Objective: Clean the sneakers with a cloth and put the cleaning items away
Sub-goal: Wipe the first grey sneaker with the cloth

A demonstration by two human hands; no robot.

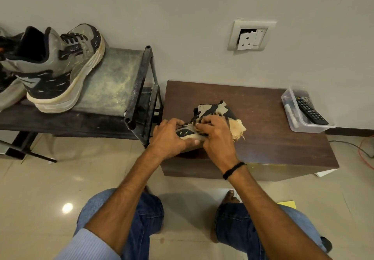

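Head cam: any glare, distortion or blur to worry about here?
Head view: one hard glare spot on the glossy beige floor tiles; wide-angle bowing makes the black metal shoe rack lean; light is soft and even, with faint shadows only; the left hand and right hand on the grey-and-black sneaker look sharp, with no motion blur.

Both my arms reach out in front of me, and my hands come close together, almost touching. My left hand [170, 138] curls round the sneaker [220, 107], with the thumb lying flat along its bottom edge. My right hand [216, 136] sits on top with the knuckles up, fingers bent down and bunching the cloth [239, 130] against it. My right arm is bare and has a thin black band [232, 170] on the wrist (it sits a bit slanted). My left arm has a light blue sleeve [87, 245] up by the elbow.
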